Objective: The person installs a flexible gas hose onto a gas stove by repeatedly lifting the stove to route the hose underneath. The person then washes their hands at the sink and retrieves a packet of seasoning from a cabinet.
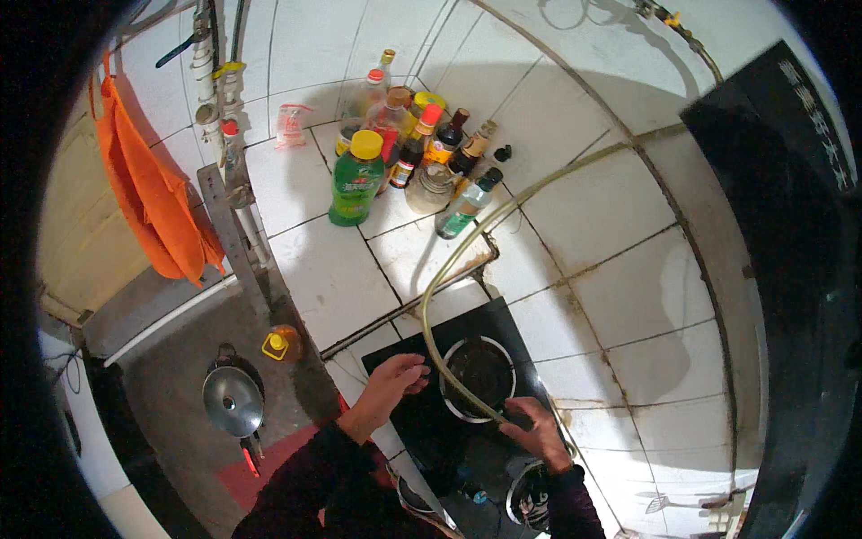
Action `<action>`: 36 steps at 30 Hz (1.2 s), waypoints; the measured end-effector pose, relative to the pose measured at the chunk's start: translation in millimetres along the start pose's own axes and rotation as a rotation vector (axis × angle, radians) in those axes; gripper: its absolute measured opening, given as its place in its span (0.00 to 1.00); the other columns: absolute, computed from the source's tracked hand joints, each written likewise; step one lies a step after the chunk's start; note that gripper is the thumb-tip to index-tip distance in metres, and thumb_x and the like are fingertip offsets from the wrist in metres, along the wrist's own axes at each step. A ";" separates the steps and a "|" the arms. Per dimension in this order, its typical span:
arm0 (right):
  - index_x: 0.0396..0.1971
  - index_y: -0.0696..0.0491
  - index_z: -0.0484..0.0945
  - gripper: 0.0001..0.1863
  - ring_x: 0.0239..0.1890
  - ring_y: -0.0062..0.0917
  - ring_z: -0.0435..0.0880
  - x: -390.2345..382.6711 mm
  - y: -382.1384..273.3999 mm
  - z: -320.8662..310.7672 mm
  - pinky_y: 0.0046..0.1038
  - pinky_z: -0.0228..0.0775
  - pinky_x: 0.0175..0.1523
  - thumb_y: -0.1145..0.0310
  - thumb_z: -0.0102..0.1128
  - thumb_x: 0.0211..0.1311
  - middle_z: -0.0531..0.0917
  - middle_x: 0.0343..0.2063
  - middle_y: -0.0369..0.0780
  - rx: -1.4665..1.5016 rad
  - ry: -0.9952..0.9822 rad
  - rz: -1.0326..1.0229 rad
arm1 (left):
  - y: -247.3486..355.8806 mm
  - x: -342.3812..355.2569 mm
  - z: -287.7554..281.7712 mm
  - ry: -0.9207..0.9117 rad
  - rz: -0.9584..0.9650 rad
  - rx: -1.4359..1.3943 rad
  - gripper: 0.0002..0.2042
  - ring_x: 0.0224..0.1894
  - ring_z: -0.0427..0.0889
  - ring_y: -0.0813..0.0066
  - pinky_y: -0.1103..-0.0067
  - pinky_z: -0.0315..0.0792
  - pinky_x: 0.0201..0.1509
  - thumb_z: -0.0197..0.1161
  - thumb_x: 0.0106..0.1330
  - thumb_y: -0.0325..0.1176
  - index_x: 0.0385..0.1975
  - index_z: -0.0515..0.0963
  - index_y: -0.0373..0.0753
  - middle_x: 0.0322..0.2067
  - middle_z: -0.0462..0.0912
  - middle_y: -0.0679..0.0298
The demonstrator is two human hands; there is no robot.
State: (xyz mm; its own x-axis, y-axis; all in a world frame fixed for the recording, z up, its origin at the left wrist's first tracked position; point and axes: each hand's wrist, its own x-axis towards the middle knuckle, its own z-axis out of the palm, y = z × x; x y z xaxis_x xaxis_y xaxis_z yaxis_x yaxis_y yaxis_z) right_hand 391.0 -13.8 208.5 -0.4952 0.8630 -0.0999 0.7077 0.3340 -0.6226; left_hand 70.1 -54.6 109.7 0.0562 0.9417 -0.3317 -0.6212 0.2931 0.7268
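Note:
A pale yellow flexible hose (pixel 426 319) runs from the tiled wall down over a black glass cooktop (pixel 485 319), crossing its round upper burner (pixel 476 361). My right hand (pixel 536 431) grips the hose at the right of that burner. My left hand (pixel 392 388) hovers at the cooktop's left side, just left of the hose, its fingers loosely curved and apart with nothing in them. A second burner (pixel 523 499) shows partly behind my right forearm.
Several bottles and jars, including a green bottle (pixel 355 189), crowd the tiled ledge (pixel 296 260). On the floor at left are a lidded pan (pixel 232 402) and an oil jug (pixel 281 346). Orange cloth (pixel 144 180) hangs upper left; a black range hood (pixel 781 234) borders the right.

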 end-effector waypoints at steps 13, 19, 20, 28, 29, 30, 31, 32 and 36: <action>0.58 0.59 0.76 0.30 0.61 0.45 0.74 -176.4 -15.5 -25.2 0.40 0.65 0.67 0.52 0.66 0.65 0.77 0.58 0.49 -0.070 0.460 0.072 | -34.2 -82.8 -7.8 -0.071 -0.101 0.145 0.20 0.53 0.81 0.67 0.70 0.75 0.60 0.60 0.77 0.38 0.62 0.72 0.35 0.54 0.81 0.58; 0.60 0.61 0.74 0.27 0.49 0.28 0.82 -303.6 30.4 3.4 0.32 0.74 0.56 0.54 0.59 0.74 0.82 0.49 0.42 0.508 0.847 0.535 | -50.0 -149.8 22.6 -0.077 -0.120 0.160 0.23 0.54 0.81 0.65 0.69 0.76 0.60 0.57 0.78 0.43 0.64 0.70 0.35 0.56 0.79 0.56; 0.57 0.59 0.76 0.23 0.39 0.27 0.83 -327.9 39.2 8.1 0.35 0.76 0.48 0.54 0.56 0.76 0.84 0.46 0.41 0.639 0.931 0.515 | -56.3 -162.1 30.0 -0.052 -0.152 0.145 0.23 0.55 0.80 0.65 0.69 0.76 0.60 0.57 0.78 0.44 0.65 0.70 0.34 0.57 0.79 0.55; 0.45 0.59 0.77 0.16 0.31 0.31 0.83 -487.9 116.6 39.3 0.30 0.77 0.38 0.60 0.62 0.70 0.84 0.39 0.44 1.339 1.214 0.476 | -160.6 -257.0 120.3 -0.044 -0.155 0.128 0.24 0.56 0.80 0.61 0.69 0.71 0.65 0.57 0.76 0.43 0.65 0.69 0.32 0.58 0.79 0.51; 0.47 0.60 0.77 0.17 0.30 0.31 0.84 -500.8 120.2 46.0 0.30 0.79 0.37 0.62 0.65 0.69 0.85 0.40 0.46 1.314 1.226 0.499 | -174.3 -268.2 131.5 -0.058 -0.160 0.197 0.24 0.56 0.80 0.61 0.69 0.71 0.65 0.58 0.76 0.43 0.64 0.70 0.33 0.57 0.79 0.52; 0.49 0.61 0.77 0.18 0.31 0.31 0.85 -513.6 120.5 55.9 0.31 0.81 0.37 0.63 0.65 0.69 0.85 0.39 0.47 1.251 1.292 0.595 | -186.5 -278.2 141.0 -0.074 -0.156 0.263 0.24 0.56 0.80 0.61 0.69 0.70 0.66 0.59 0.75 0.43 0.64 0.71 0.33 0.56 0.80 0.52; 0.50 0.61 0.76 0.18 0.31 0.31 0.85 -526.1 119.5 63.5 0.32 0.82 0.37 0.63 0.65 0.69 0.85 0.39 0.47 1.231 1.307 0.628 | -198.0 -290.9 148.3 -0.066 -0.189 0.305 0.22 0.53 0.81 0.64 0.69 0.73 0.63 0.62 0.74 0.40 0.61 0.73 0.34 0.53 0.81 0.55; 0.51 0.61 0.75 0.18 0.32 0.31 0.86 -539.8 118.3 69.5 0.32 0.82 0.38 0.64 0.63 0.70 0.85 0.38 0.46 1.247 1.294 0.635 | -208.2 -301.6 154.7 -0.054 -0.192 0.325 0.19 0.52 0.82 0.66 0.71 0.74 0.61 0.60 0.74 0.38 0.59 0.74 0.35 0.52 0.82 0.56; 0.50 0.60 0.76 0.20 0.35 0.30 0.86 -597.6 108.2 90.5 0.29 0.81 0.42 0.57 0.61 0.72 0.85 0.39 0.44 1.748 1.312 0.412 | -238.9 -338.2 171.5 -0.085 -0.185 0.281 0.11 0.46 0.84 0.71 0.77 0.78 0.51 0.55 0.76 0.30 0.53 0.77 0.37 0.47 0.85 0.59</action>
State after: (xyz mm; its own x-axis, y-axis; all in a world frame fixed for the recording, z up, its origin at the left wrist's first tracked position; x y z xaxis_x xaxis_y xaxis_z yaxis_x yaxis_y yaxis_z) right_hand 717.9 -527.7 130.5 0.5593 0.7191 -0.4124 -0.7333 0.1971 -0.6507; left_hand 333.6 -414.7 151.3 0.2198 0.8753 -0.4307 -0.3554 0.4830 0.8003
